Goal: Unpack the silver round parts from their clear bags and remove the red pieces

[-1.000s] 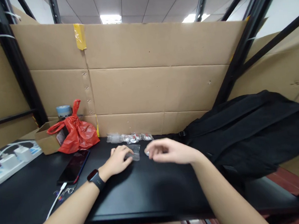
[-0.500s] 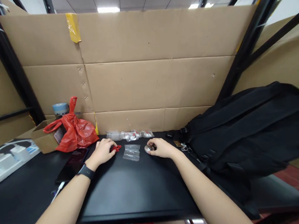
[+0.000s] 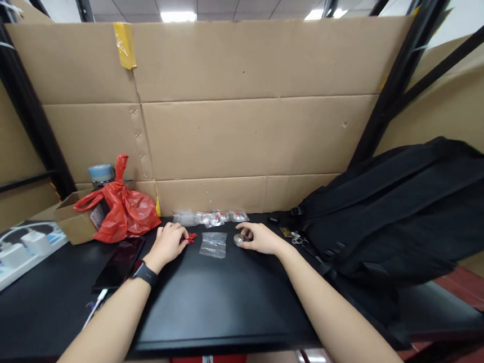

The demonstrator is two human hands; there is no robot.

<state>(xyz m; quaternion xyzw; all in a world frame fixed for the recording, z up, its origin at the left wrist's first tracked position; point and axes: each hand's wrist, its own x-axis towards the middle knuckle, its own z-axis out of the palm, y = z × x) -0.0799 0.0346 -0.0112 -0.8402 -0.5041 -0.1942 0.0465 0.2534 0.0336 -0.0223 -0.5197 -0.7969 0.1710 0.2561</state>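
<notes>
My left hand (image 3: 170, 245) rests on the black table with its fingers curled down onto a small bundle of red cord (image 3: 191, 238). At the right, my right hand (image 3: 262, 238) holds a small round silver disc (image 3: 238, 239) low over or on the tabletop, its fingers bent around it and partly hiding it. Between the two hands a clear plastic bag (image 3: 213, 245) lies flat. Behind them, several round silver pieces in clear wrappers (image 3: 216, 218) lie in a row near the cardboard wall.
A red plastic bag (image 3: 129, 214) and a cardboard box (image 3: 75, 223) stand at the back left. Nearer are a phone (image 3: 120, 263) with a white cable and a power strip (image 3: 24, 262). A black backpack (image 3: 409, 206) fills the right side, with keys (image 3: 298, 237) beside it.
The right index finger has lifted slightly off the disc. My left hand stays at the red cord. The whole view has shifted a little.
</notes>
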